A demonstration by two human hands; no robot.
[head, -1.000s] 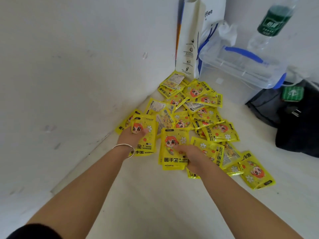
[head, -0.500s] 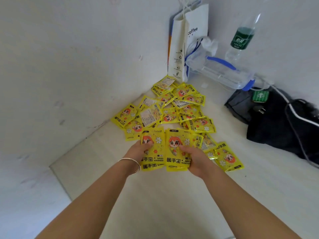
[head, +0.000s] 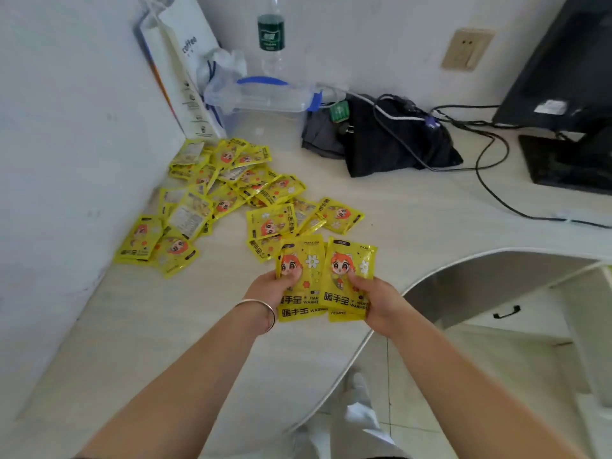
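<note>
Head: left hand (head: 269, 287), right hand (head: 379, 301) each grip yellow packets (head: 351, 260) (orange-haired cartoon).

2 bare arms stretch forward, left grip (head: 269, 288) and right grip (head: 377, 301) level, thumbs pinching.

- Office, I reckon: I'm at a curved white desk (head: 149, 342) in a wall corner.
- Black monitor (head: 563, 61) on desk's far right.
- Wall socket (head: 466, 49) just left of monitor.
- Cables (head: 490, 167) trail left from monitor's base.
- Drawer unit (head: 506, 313) w/ black handle below monitor, under desk.
</note>
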